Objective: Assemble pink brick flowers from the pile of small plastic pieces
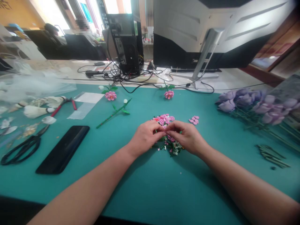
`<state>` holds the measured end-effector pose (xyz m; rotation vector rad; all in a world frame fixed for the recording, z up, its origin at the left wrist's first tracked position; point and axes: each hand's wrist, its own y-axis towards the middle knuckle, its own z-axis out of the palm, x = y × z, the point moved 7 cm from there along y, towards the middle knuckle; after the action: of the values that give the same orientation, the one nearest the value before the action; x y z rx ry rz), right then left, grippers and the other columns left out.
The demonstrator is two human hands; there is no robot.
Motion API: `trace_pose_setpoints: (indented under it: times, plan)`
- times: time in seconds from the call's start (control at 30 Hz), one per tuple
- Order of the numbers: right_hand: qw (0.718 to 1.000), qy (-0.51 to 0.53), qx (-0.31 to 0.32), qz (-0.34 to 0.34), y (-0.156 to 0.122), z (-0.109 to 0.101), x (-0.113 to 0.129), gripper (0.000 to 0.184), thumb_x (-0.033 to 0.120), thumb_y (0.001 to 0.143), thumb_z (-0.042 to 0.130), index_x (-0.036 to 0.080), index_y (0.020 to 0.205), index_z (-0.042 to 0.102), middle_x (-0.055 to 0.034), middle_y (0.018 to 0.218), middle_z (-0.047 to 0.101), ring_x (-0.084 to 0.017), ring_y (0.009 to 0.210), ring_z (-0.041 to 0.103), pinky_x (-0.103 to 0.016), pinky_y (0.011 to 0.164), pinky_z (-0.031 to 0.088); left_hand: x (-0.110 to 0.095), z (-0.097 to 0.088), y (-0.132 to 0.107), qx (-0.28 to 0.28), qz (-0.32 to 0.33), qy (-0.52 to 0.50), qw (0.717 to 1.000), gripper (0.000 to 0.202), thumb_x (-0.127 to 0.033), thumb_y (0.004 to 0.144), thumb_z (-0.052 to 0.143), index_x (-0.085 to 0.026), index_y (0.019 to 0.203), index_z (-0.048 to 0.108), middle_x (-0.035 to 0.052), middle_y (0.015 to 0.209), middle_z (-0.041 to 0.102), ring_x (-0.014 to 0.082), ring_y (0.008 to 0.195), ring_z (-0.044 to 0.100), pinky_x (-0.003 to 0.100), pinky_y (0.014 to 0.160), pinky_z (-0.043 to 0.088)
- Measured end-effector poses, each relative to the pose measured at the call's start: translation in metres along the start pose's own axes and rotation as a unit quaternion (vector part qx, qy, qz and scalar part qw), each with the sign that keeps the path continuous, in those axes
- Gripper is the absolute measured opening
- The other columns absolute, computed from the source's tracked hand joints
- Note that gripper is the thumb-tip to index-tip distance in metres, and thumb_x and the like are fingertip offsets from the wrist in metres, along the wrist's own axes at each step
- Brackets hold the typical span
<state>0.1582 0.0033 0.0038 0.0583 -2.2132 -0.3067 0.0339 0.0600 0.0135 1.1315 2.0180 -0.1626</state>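
Observation:
My left hand [145,136] and my right hand [186,136] meet fingertip to fingertip over a small heap of pink and green toy-brick pieces [167,120] on the teal mat [150,187]. Both hands have their fingers curled in a pinch, and what they hold between them is too small to make out. A few loose pink round pieces [194,119] lie just right of the heap. Two finished pink brick flowers [110,95] [169,94] and a green stem with a white bud [114,112] lie farther back.
A black phone [63,149], black scissors [22,147], red-handled pliers [62,105] and shuttlecocks [35,111] lie at left. Purple artificial flowers [255,104] and dark green stems [272,155] lie at right. A computer tower [125,43], monitor [211,31] and cables stand behind. A person sits far back.

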Motion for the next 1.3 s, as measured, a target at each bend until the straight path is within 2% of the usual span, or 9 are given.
trace_pose_setpoints:
  times: [0.13, 0.23, 0.4, 0.57, 0.83, 1.0, 1.3]
  plan:
    - [0.999, -0.039, 0.014, -0.004, 0.0, -0.002, 0.004, 0.012, 0.026, 0.085, 0.055, 0.02, 0.088, 0.066, 0.0011, 0.074, 0.065, -0.011, 0.064, 0.054, -0.024, 0.059, 0.039, 0.004, -0.006, 0.001, -0.015, -0.015, 0.021, 1.0, 0.014, -0.029, 0.083, 0.058, -0.019, 0.08, 0.067, 0.0012, 0.08, 0.062, 0.0145, 0.077, 0.055, 0.027, 0.072, 0.042]
    - [0.995, -0.085, 0.03, -0.032, -0.002, 0.0, 0.013, 0.011, 0.022, 0.085, 0.055, 0.02, 0.084, 0.065, 0.0003, 0.073, 0.063, -0.012, 0.066, 0.054, -0.025, 0.062, 0.039, 0.007, -0.013, 0.002, -0.046, -0.025, 0.031, 0.998, 0.014, -0.028, 0.084, 0.057, -0.018, 0.079, 0.066, 0.0009, 0.079, 0.063, 0.0139, 0.075, 0.055, 0.027, 0.07, 0.041]
    - [0.971, -0.174, 0.099, -0.131, -0.014, 0.025, 0.033, 0.011, 0.017, 0.085, 0.056, 0.019, 0.078, 0.065, -0.0036, 0.079, 0.059, -0.017, 0.079, 0.051, -0.028, 0.07, 0.039, 0.007, -0.016, 0.002, -0.063, -0.033, 0.037, 0.997, 0.013, -0.027, 0.083, 0.056, -0.017, 0.078, 0.065, 0.0005, 0.079, 0.064, 0.013, 0.073, 0.054, 0.027, 0.069, 0.041]
    - [0.949, -0.217, 0.14, -0.182, -0.023, 0.047, 0.036, 0.018, 0.016, 0.088, 0.051, 0.017, 0.076, 0.064, -0.0046, 0.076, 0.055, -0.017, 0.075, 0.048, -0.032, 0.072, 0.038, 0.005, -0.017, 0.001, -0.072, -0.029, 0.032, 0.996, 0.011, -0.025, 0.082, 0.057, -0.018, 0.077, 0.064, 0.0001, 0.079, 0.064, 0.0126, 0.074, 0.055, 0.026, 0.07, 0.041]
    - [0.935, -0.27, 0.133, -0.19, -0.019, 0.061, 0.026, 0.014, 0.016, 0.085, 0.054, 0.016, 0.073, 0.063, -0.0067, 0.079, 0.057, -0.019, 0.078, 0.049, -0.034, 0.072, 0.039, 0.005, -0.015, 0.002, -0.062, -0.023, 0.033, 0.997, 0.012, -0.026, 0.083, 0.056, -0.018, 0.078, 0.064, 0.0005, 0.079, 0.063, 0.0131, 0.073, 0.054, 0.027, 0.07, 0.042]
    - [0.927, -0.291, 0.136, -0.195, -0.016, 0.067, 0.022, 0.011, 0.02, 0.084, 0.054, 0.016, 0.077, 0.062, -0.0088, 0.087, 0.06, -0.021, 0.086, 0.05, -0.036, 0.078, 0.04, 0.007, -0.015, 0.002, -0.06, -0.029, 0.045, 0.997, 0.014, -0.028, 0.084, 0.055, -0.019, 0.079, 0.064, 0.0009, 0.08, 0.064, 0.0138, 0.074, 0.054, 0.027, 0.068, 0.041]
    - [0.913, -0.328, 0.133, -0.203, -0.013, 0.067, 0.027, 0.013, 0.021, 0.08, 0.052, 0.017, 0.072, 0.061, -0.007, 0.079, 0.061, -0.019, 0.074, 0.05, -0.033, 0.069, 0.039, 0.006, -0.016, 0.003, -0.047, -0.029, 0.042, 0.998, 0.015, -0.031, 0.084, 0.055, -0.019, 0.078, 0.063, -0.0001, 0.079, 0.063, 0.0143, 0.076, 0.056, 0.027, 0.07, 0.041]
